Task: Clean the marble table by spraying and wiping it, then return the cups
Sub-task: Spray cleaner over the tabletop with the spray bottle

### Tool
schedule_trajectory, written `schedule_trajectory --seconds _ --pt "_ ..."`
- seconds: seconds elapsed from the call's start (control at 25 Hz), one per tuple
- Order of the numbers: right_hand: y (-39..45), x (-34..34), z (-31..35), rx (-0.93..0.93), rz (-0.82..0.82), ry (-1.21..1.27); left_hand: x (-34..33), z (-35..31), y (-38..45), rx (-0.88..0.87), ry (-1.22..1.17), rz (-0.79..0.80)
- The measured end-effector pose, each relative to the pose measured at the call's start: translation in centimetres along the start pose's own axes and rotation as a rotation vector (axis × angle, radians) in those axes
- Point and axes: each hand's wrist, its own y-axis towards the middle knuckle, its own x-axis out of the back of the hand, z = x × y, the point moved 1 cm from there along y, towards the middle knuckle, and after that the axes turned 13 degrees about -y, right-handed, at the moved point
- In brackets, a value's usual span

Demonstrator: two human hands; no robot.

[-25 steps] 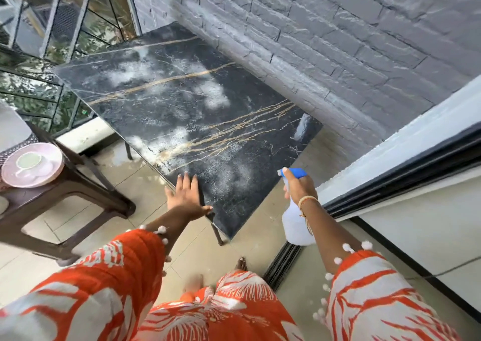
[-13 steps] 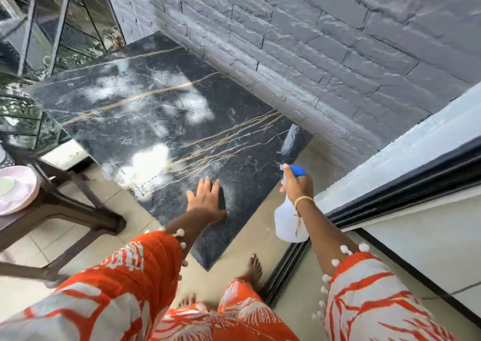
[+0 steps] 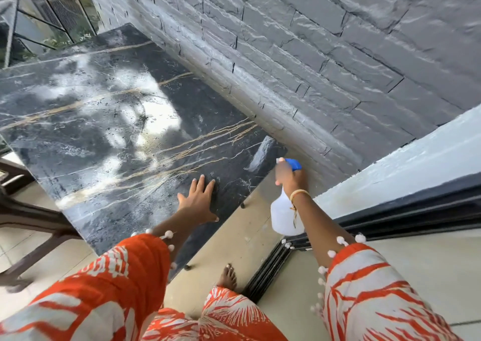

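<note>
Glistening w/ wet streaks, black gold-veined marble table [image 3: 109, 143] abuts rough grey brick wall [image 3: 325, 54]; left hand [image 3: 199, 201] flat, fingers spread, on it, right hand [image 3: 292, 178] gripping white spray bottle [image 3: 282, 217].

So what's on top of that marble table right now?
White spray patches across the marble table and the left hand flat near its edge. No cups or cloth show; the slab under the palm is hidden.

Orange sleeves [image 3: 112, 275] with white leaf print, white pom-pom trim; gold bangle [image 3: 299, 193] at the right wrist
</note>
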Motion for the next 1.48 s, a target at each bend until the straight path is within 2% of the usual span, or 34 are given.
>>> schedule_trajectory --seconds 0.2,0.4,0.48,0.56,0.64,0.76,0.88,1.04,1.2,1.36,1.48 --pt "3.2 0.9 0.8 -0.068 0.071 0.032 0.4 -0.6 0.7 0.08 -0.068 0.005" --pt "4.0 0.7 1.3 -0.019 0.062 0.029 0.6 -1.5 0.9 0.147 -0.109 0.056" --pt "4.5 0.6 1.4 -0.016 0.158 0.035 0.7 -1.5 0.9 0.157 -0.107 0.061" --pt "4.8 0.4 1.4 0.053 0.29 -0.063 0.6 -1.5 1.0 0.165 -0.104 0.072" --pt "4.6 0.5 1.3 0.116 0.245 -0.078 0.6 -1.6 1.1 0.177 -0.102 0.08" --pt "4.4 0.8 0.8 0.095 0.094 0.023 0.6 -1.7 1.1 0.184 -0.099 0.083" --pt "4.4 1.2 1.0 0.069 0.063 0.063 0.6 -1.7 1.0 0.184 -0.099 0.084" --pt "4.5 1.6 2.2 0.176 0.016 -0.098 0.8 -1.9 0.8 0.188 -0.094 0.08" --pt "4.0 1.2 3.4 0.179 0.066 -0.029 0.7 -1.8 0.9 0.201 -0.1 0.089" --pt "2.7 -0.4 5.9 0.3 0.049 0.0 0.7 -1.8 1.0 0.213 -0.103 0.087" --pt "1.9 -2.4 8.1 0.327 0.142 0.023 0.5 -1.8 1.1 0.216 -0.106 0.084"
